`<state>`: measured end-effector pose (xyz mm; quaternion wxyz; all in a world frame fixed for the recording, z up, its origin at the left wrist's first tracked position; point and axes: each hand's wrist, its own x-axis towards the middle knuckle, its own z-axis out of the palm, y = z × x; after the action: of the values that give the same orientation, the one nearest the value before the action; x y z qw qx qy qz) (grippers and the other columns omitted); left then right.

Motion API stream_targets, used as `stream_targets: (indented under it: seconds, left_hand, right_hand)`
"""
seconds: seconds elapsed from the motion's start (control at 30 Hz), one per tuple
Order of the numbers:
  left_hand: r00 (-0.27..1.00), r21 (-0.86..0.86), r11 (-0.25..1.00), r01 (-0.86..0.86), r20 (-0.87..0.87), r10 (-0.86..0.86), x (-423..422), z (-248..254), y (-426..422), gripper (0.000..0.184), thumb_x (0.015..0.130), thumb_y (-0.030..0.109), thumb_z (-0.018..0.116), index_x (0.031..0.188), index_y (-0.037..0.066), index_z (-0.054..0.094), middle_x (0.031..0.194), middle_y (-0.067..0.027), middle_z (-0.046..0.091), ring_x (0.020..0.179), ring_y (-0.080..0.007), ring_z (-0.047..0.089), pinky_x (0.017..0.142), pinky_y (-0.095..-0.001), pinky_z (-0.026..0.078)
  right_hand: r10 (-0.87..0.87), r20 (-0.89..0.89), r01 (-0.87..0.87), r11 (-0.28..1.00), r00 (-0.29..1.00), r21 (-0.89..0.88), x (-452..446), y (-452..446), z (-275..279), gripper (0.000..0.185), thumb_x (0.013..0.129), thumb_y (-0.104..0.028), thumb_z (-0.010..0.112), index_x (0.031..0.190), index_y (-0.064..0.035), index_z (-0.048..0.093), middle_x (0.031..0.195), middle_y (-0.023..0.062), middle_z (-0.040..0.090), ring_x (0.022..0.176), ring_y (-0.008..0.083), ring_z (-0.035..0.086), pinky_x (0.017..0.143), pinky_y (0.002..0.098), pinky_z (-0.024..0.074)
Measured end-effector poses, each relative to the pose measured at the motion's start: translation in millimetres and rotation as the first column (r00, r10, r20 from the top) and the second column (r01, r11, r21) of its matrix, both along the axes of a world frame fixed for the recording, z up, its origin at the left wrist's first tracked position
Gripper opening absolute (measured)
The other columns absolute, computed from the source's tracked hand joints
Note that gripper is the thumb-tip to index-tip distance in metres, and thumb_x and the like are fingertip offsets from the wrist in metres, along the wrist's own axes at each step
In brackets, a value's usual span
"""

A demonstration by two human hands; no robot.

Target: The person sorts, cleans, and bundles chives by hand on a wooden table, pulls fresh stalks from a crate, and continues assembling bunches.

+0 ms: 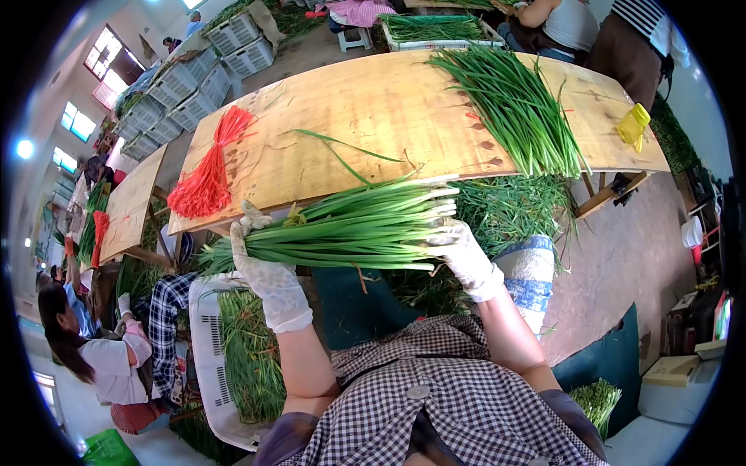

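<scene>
A thick bunch of green chives (pixel 342 229) lies sideways in front of me at the table's near edge, white stem ends to the right and leaf tips to the left. My left hand (pixel 268 276), in a white patterned glove, is closed round the leafy end. My right hand (pixel 466 260), gloved too, grips the stem ends; some of its fingers are hidden behind them. On the wooden table (pixel 350 101), several loose leaves (pixel 350 147) lie just beyond the bunch. A second pile of chives (pixel 513 109) rests on the right part of the table.
Red ties (pixel 210 171) lie on the table's left end, a yellow plastic object (pixel 633 124) on its right. Loose greens (pixel 513 206) are heaped below the table. A white crate (pixel 208 349) of chives stands at my left. A person (pixel 109 361) sits further left; stacked crates (pixel 186 85) stand behind.
</scene>
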<state>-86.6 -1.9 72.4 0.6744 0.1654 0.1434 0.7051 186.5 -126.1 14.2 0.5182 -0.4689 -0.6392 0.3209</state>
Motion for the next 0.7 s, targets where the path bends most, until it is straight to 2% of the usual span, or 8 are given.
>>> stream_targets:
  seconds: [0.03, 0.1, 0.17, 0.33, 0.43, 0.5, 0.57, 0.7]
  left_hand:
    - [1.000, -0.001, 1.000, -0.002, 0.000, 0.002, 2.1, 2.6, -1.4, 0.021, 0.092, 0.023, 0.050, 0.084, 0.005, 0.055, 0.081, -0.0068, 0.056, 0.075, -0.0164, 0.053, 0.075, -0.0296, 0.047]
    - [0.997, 0.055, 0.998, -0.023, -0.072, 0.027, 8.0, 9.3, -8.6, 0.019, 0.091, 0.021, 0.054, 0.096, 0.002, 0.056, 0.078, -0.0046, 0.056, 0.074, -0.0146, 0.053, 0.073, -0.0271, 0.046]
    - [0.996, 0.083, 0.995, 0.047, 0.067, -0.053, 3.9, 10.1, -5.3, 0.021, 0.090, 0.018, 0.055, 0.102, 0.001, 0.055, 0.077, -0.0031, 0.055, 0.072, -0.0134, 0.053, 0.071, -0.0259, 0.046]
    - [0.919, 0.166, 0.980, 0.110, 0.359, -0.164, -13.2, 16.7, -0.1, 0.037, 0.088, 0.017, 0.058, 0.119, -0.002, 0.049, 0.074, 0.0008, 0.054, 0.065, -0.0084, 0.050, 0.065, -0.0203, 0.046]
    - [0.989, 0.101, 0.987, -0.122, 0.097, 0.113, -16.7, 18.3, -1.9, 0.039, 0.089, 0.019, 0.057, 0.121, -0.002, 0.048, 0.072, 0.0019, 0.053, 0.064, -0.0077, 0.049, 0.064, -0.0195, 0.045]
    - [0.985, 0.042, 0.986, -0.160, 0.079, 0.156, -19.3, 14.4, 2.5, 0.040, 0.090, 0.021, 0.056, 0.122, -0.001, 0.048, 0.071, 0.0027, 0.053, 0.065, -0.0085, 0.049, 0.065, -0.0216, 0.046]
    - [0.969, 0.211, 0.970, 0.124, 0.187, -0.165, -27.3, 2.8, 12.1, 0.034, 0.091, 0.029, 0.049, 0.115, 0.006, 0.056, 0.081, -0.0004, 0.055, 0.069, -0.0132, 0.048, 0.071, -0.0302, 0.046]
    - [0.995, 0.118, 0.993, 0.006, 0.099, -0.017, -6.6, 17.2, 0.0, 0.040, 0.090, 0.022, 0.054, 0.123, -0.001, 0.047, 0.072, 0.0031, 0.053, 0.068, -0.0100, 0.049, 0.068, -0.0266, 0.046]
  right_hand:
    - [-0.090, -0.433, -0.034, 0.962, 0.897, -0.270, -7.0, -6.4, 0.3, 0.028, 0.089, -0.016, 0.056, 0.108, 0.0047, 0.057, 0.101, 0.0121, 0.066, 0.099, 0.0171, 0.061, 0.085, 0.0284, 0.0505]
    - [-0.107, -0.713, -0.106, 0.963, 0.693, -0.247, -4.8, -15.0, -1.1, 0.039, 0.089, -0.025, 0.057, 0.113, 0.0045, 0.053, 0.101, 0.0121, 0.065, 0.096, 0.0175, 0.061, 0.084, 0.0281, 0.0496]
    - [-0.221, -0.395, 0.072, 0.931, 0.891, -0.359, 12.3, -17.5, 2.1, 0.043, 0.088, -0.032, 0.057, 0.112, 0.0030, 0.056, 0.095, 0.0093, 0.064, 0.088, 0.0170, 0.060, 0.083, 0.0282, 0.0480]
    - [-0.304, -0.925, 0.210, 0.943, 0.229, -0.258, 68.5, -26.5, 5.6, 0.020, 0.086, -0.024, 0.061, 0.085, -0.0047, 0.061, 0.074, 0.0078, 0.063, 0.081, 0.0183, 0.064, 0.084, 0.0345, 0.0522]
    - [-0.672, -0.171, 0.644, 0.740, 0.721, -0.194, 88.1, -33.5, -0.2, 0.014, 0.087, -0.017, 0.062, 0.091, -0.0031, 0.064, 0.096, 0.0079, 0.068, 0.091, 0.0172, 0.063, 0.083, 0.0292, 0.0514]
    - [-0.492, -0.300, 0.341, 0.833, 0.817, -0.436, 57.2, -33.2, 28.7, 0.016, 0.086, -0.014, 0.064, 0.099, -0.0054, 0.067, 0.103, 0.0067, 0.068, 0.096, 0.0152, 0.061, 0.086, 0.0263, 0.0484]
    - [-0.224, -0.397, 0.104, 0.948, 0.890, -0.301, 28.2, -30.8, 39.3, 0.023, 0.084, -0.014, 0.066, 0.106, -0.0058, 0.068, 0.106, 0.0073, 0.067, 0.095, 0.0123, 0.061, 0.087, 0.0232, 0.0456]
    - [-0.226, -0.287, 0.146, 0.950, 0.931, -0.276, -6.7, -16.8, 45.7, 0.022, 0.082, -0.009, 0.068, 0.103, -0.0019, 0.068, 0.097, 0.0054, 0.069, 0.090, 0.0117, 0.061, 0.084, 0.0246, 0.0467]
